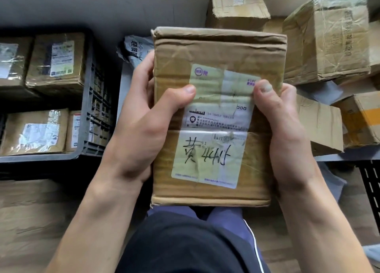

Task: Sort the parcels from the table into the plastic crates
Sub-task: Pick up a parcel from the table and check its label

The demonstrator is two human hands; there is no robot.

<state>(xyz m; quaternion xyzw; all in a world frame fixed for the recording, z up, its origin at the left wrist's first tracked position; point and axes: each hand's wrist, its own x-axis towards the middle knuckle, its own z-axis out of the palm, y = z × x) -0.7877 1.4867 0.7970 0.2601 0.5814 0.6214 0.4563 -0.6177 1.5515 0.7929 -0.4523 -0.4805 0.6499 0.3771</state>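
Note:
A brown cardboard parcel (213, 52) with a pale shipping label and black handwriting fills the centre of the head view, held up close in front of my body. My left hand (144, 118) grips its left edge with the thumb pressed on the label. My right hand (281, 116) grips the right edge, thumb on the label's upper right corner. A dark grey plastic crate (92, 112) at the left holds several labelled brown parcels. More cardboard parcels (327, 36) lie on the table at the upper right.
A grey plastic mailer bag (133, 48) lies on the table just behind the held parcel. A black slotted crate (370, 190) edge shows at the lower right. Flattened cardboard (35, 221) covers the floor at the lower left. My legs are below the parcel.

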